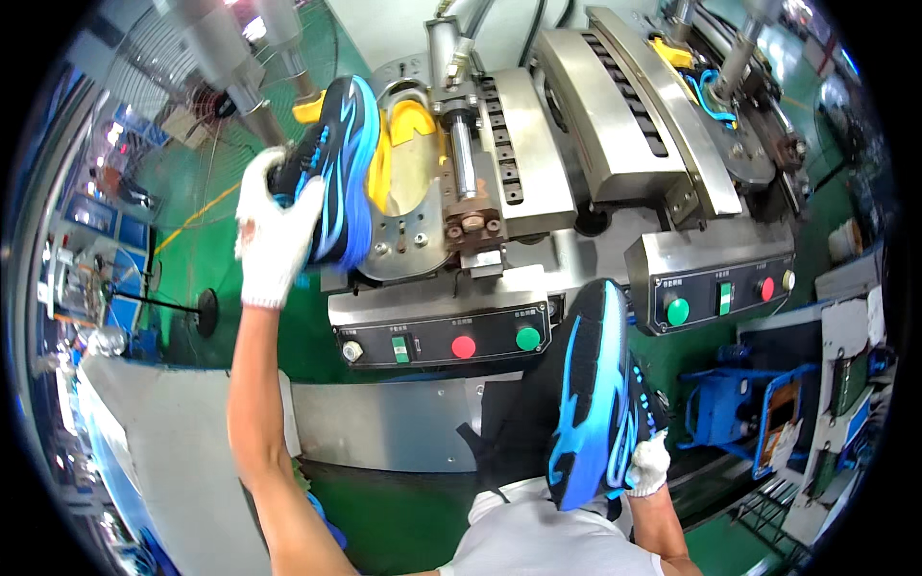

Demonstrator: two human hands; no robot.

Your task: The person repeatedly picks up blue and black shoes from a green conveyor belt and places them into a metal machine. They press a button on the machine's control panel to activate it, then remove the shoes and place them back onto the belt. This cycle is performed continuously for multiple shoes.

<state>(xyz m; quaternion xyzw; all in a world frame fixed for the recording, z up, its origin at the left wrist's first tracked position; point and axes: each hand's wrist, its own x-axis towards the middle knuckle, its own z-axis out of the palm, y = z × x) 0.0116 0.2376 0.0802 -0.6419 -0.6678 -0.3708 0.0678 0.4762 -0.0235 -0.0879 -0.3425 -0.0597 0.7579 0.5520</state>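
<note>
My left hand [276, 223], in a white glove, is closed around a black and blue sneaker [336, 178]. That sneaker is held up beside the yellow-lined shoe mould [412, 123] of the left press station, its toe pointing away from me. My right hand [650, 463], gloved too, grips a second black and blue sneaker [593, 394] near its heel, close to my body. This one has its side and sole edge turned up, and it covers part of the fingers.
Two metal press stations stand ahead, with a left control panel [442, 331] and a right control panel [715, 288] bearing coloured buttons. Another shoe part [709, 94] lies in the right station. A grey table [178, 451] is at the left, a blue stool [720, 413] at the right.
</note>
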